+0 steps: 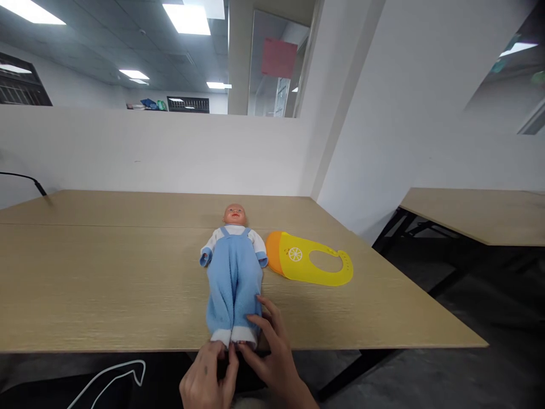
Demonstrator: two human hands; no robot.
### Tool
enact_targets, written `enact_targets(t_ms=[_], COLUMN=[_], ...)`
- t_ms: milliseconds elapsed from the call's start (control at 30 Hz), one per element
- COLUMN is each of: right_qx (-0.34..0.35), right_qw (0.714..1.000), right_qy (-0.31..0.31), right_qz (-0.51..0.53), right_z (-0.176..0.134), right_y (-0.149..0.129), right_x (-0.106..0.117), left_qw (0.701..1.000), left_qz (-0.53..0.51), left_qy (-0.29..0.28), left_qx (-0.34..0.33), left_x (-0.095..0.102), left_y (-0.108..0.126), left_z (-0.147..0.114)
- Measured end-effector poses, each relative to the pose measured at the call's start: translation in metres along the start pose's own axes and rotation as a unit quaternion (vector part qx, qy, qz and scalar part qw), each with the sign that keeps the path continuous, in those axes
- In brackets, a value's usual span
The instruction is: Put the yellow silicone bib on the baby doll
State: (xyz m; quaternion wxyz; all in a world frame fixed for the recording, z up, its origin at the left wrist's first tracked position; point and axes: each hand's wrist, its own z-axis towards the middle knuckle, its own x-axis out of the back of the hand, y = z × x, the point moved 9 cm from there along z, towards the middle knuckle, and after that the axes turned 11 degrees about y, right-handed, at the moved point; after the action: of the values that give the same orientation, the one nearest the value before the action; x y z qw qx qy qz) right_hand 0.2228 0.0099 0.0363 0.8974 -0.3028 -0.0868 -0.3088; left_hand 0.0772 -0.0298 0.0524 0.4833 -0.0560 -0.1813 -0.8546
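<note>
A baby doll (234,267) lies on its back on the table, head toward the wall, in light blue overalls (233,278) over a white top with blue cuffs. My left hand (208,375) is closed at the white hem of the overalls, by the table's front edge, its fingertips partly hidden. My right hand (275,349) is curled around the other leg: its thumb is at the hem and its fingers rest along the blue cloth. The doll's feet are hardly visible. Beside the doll lies a yellow bib (313,261) with an orange pocket and a citrus-slice print.
The wooden table (106,272) meets a white wall (170,153) at the back and right. A black cable end (40,187) shows at the far left. A white cable (123,366) loops below the front edge. Another table (477,213) stands at right.
</note>
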Motion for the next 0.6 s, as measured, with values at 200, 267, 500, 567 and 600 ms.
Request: enact_targets(t_ms=[200,267,500,567,600], right_qx=[0.014,0.016,0.014,0.004,-0.001], right_qw=[1.0,1.0,1.0,1.0,1.0], right_qy=[0.004,0.009,0.007,0.005,0.004], right_qz=[-0.009,-0.008,0.009,0.019,0.022], right_z=[0.001,0.002,0.0,-0.001,-0.002], right_y=[-0.005,-0.006,-0.003,-0.001,0.0], right_x=[0.002,0.002,0.0,0.0,0.0], left_qw=[0.994,0.995,0.999,0.999,0.999], left_qz=[0.043,0.028,0.02,0.015,0.011], left_qy=[-0.002,-0.01,-0.03,-0.04,-0.043], left_qx=[-0.1,-0.098,-0.031,-0.022,-0.023], left_x=[-0.001,-0.002,-0.002,-0.003,-0.003], left_y=[0.011,0.012,0.012,0.011,0.011], left_z=[0.003,0.004,-0.002,-0.004,-0.005])
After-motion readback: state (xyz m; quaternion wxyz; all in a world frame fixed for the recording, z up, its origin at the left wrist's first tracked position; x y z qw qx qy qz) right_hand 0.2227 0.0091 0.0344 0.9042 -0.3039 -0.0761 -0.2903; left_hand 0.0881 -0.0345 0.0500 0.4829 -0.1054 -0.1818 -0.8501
